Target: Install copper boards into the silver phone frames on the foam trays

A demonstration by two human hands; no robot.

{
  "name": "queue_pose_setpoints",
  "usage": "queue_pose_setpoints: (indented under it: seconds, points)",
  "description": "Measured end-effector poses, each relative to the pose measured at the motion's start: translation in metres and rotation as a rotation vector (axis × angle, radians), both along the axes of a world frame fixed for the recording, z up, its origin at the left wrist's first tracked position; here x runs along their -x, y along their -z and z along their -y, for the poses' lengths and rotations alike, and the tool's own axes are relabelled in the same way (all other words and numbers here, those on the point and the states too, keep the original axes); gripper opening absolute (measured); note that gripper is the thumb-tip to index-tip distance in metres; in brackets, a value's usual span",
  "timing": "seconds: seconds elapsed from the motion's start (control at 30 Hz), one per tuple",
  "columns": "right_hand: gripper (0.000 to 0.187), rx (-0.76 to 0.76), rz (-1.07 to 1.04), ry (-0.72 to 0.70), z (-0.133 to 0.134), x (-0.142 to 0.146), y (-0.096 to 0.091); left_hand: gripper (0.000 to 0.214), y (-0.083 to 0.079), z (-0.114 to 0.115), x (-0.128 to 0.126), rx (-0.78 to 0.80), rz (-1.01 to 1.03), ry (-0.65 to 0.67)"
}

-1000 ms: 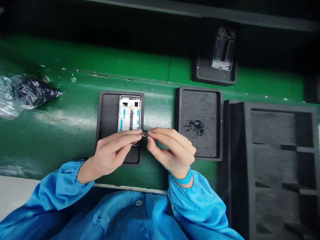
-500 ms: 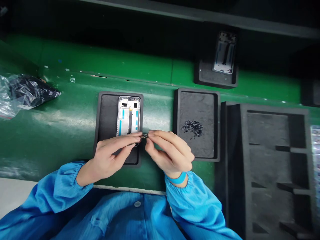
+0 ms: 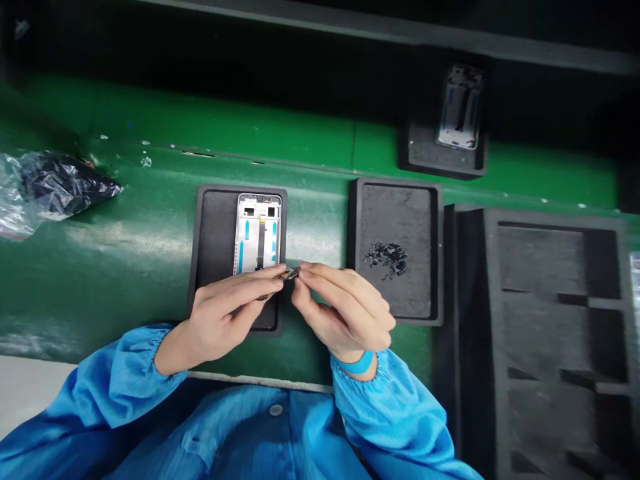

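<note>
My left hand (image 3: 227, 313) and my right hand (image 3: 340, 303) meet fingertip to fingertip over the green belt, both pinching one tiny dark part (image 3: 291, 273) between them. Just behind my left fingers lies a phone frame (image 3: 258, 230), silver with blue strips, in a black foam tray (image 3: 213, 247). My left hand covers the frame's lower end. To the right of my right hand stands a second black tray (image 3: 397, 200) with a small heap of dark parts (image 3: 387, 257).
A large black foam insert with several compartments (image 3: 550, 333) fills the right side. Another phone frame (image 3: 460, 108) rests in a tray farther back. A clear plastic bag of dark pieces (image 3: 47, 187) lies at the left. The green belt's front edge runs under my wrists.
Both hands keep pinching the small part in the same spot. The view has shifted slightly; nothing else moved.
</note>
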State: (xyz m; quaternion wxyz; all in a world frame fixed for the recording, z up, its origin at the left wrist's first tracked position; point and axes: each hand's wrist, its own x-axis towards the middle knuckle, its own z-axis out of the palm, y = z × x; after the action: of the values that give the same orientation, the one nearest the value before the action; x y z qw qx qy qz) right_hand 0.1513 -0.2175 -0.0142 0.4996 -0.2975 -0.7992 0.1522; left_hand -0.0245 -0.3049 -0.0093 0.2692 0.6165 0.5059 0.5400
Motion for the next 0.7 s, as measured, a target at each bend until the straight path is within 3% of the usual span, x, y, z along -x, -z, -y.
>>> queue_pose_setpoints:
  seconds: [0.43,0.7]
  points:
    - [0.031,0.143,-0.028,-0.038,-0.0002,-0.0031,-0.0053,0.046,-0.0033,-0.0007,0.0074,-0.028,-0.051,0.091]
    - [0.032,0.196,-0.031,-0.12,-0.0033,-0.007,-0.0054,0.043,-0.0031,-0.0002,0.0067,0.007,-0.024,0.079]
